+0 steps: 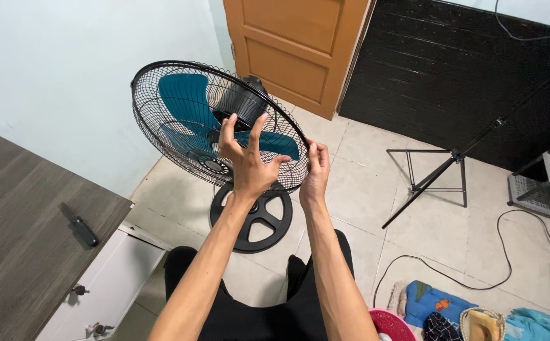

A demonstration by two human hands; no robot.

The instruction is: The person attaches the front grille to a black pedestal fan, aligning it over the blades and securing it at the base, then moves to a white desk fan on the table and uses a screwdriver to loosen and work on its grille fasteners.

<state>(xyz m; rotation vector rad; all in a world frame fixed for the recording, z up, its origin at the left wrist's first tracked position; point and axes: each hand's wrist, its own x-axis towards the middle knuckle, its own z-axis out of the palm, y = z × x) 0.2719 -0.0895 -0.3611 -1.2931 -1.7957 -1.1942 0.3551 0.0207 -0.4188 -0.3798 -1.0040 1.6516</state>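
Observation:
A black floor fan with teal blades (189,101) stands in front of me, its wire grille (161,136) tilted toward me over a round black base (259,224). My left hand (246,161) is spread flat against the front of the grille near its lower right, fingers apart. My right hand (316,170) pinches the grille's rim at its right edge, thumb and fingers closed on the wire ring.
A dark wood-grain desktop (16,233) at left carries a black-handled screwdriver (80,225), over white cabinet doors (114,271). An orange door (294,44) is behind the fan. A black tripod stand (442,173), a black cable (477,278), a pink bowl (392,325) and cloths (433,300) lie at right.

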